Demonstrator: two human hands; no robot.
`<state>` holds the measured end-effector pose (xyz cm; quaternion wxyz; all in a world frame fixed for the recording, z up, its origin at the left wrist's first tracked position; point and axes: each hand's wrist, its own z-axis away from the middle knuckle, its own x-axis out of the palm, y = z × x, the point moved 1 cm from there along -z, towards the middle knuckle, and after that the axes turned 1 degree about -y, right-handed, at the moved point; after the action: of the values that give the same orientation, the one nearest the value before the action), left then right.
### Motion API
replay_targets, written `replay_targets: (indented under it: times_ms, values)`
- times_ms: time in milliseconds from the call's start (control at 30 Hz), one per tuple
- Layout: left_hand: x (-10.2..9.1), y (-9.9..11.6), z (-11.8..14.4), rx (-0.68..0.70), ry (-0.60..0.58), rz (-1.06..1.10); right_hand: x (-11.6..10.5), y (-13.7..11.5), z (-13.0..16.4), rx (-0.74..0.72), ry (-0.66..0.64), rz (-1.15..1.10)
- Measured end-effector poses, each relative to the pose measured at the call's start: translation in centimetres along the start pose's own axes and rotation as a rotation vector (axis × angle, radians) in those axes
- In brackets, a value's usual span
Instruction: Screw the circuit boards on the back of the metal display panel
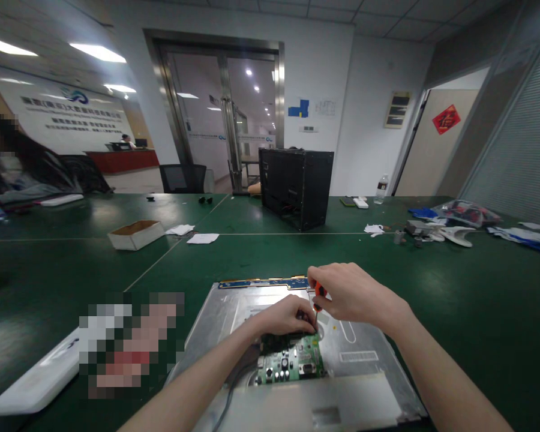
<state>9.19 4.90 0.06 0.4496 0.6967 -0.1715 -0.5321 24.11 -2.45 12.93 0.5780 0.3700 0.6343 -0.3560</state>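
Note:
My right hand [342, 291] is closed around a screwdriver [319, 293] with an orange-red and black handle. Its shaft points down to the upper right corner of a green circuit board [292, 360]. My left hand [285, 315] rests over the board's upper edge, fingers curled together by the screwdriver's tip; what they pinch, if anything, is hidden. The board sits on a flat silver metal panel [364, 345], apparently the back of a display. Along the panel's far edge runs a narrow blue circuit strip [261, 284]. A grey cable [228, 399] trails from the board's left side.
Left of the panel lies a long white object [40, 375] beside a blurred-out patch. Farther back stand a shallow box [135, 235], a black computer case [297, 189] and a water bottle [381, 189]. Loose parts [420, 229] lie at right. A person [22, 159] sits at far left.

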Motion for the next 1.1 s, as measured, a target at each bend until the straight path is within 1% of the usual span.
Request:
replay_targets:
  times_ms: [100,267,433,667,867,1033,1100]
  values:
    - [-0.01,0.12,0.05,-0.016,-0.005,-0.003,-0.11,-0.01,-0.2,0.036,0.003,0.042]
    - [-0.01,0.01,0.02,-0.022,0.003,0.006,-0.3,0.0,-0.15,0.028,-0.002,0.061]
    - [-0.01,-0.1,-0.02,-0.033,0.008,-0.011,-0.02,0.17,0.02,0.034,0.009,0.07]
    - [-0.08,0.17,0.05,-0.032,0.003,-0.017,-0.03,0.24,0.17,-0.072,0.001,-0.029]
    - [-0.07,0.65,0.18,-0.004,0.008,-0.011,-0.18,0.15,-0.16,0.025,-0.005,0.069]
    - [0.1,0.39,0.0,0.01,0.025,-0.013,-0.01,0.21,-0.19,-0.047,0.011,0.0]
    - [0.16,0.26,-0.05,0.004,0.028,-0.001,-0.01,0.26,-0.12,-0.048,0.016,-0.01]
